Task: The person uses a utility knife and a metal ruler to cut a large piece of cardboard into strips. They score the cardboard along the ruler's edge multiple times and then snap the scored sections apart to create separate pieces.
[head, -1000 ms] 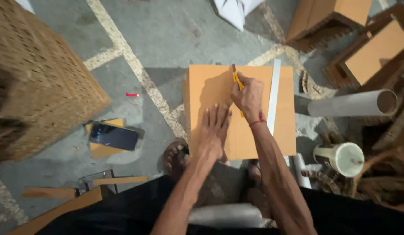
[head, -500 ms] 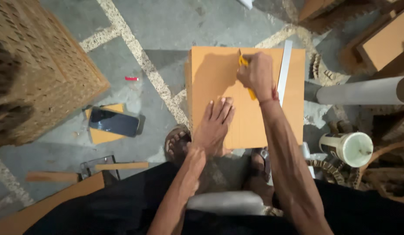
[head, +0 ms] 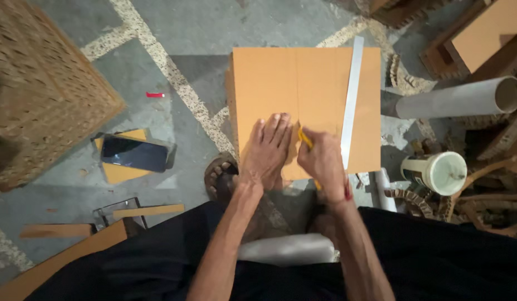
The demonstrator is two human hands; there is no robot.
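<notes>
A grey concrete floor (head: 175, 33) with pale inlaid stripes is carrying the work. An orange cardboard sheet (head: 303, 83) is lying flat on it in front of the seated person, with a long metal ruler (head: 350, 100) resting along its right part. The left hand (head: 267, 150) is pressing down on the near edge of the sheet, fingers stretched out flat and gripping nothing. The right hand (head: 323, 161) is sitting just beside it, fingers clenched around a yellow cutter knife (head: 304, 137) whose tip is touching the cardboard next to a thin line running up the sheet. A sandalled foot (head: 220, 177) is showing just left of the sheet. To the right, a cream plastic tub (head: 435, 171) is lying on its side, its contents not visible, near a grey pipe (head: 453, 99). To the left, a dark smartphone (head: 134, 154) is resting on a yellow cardboard scrap (head: 120, 171), beside a woven basket (head: 41, 89).
</notes>
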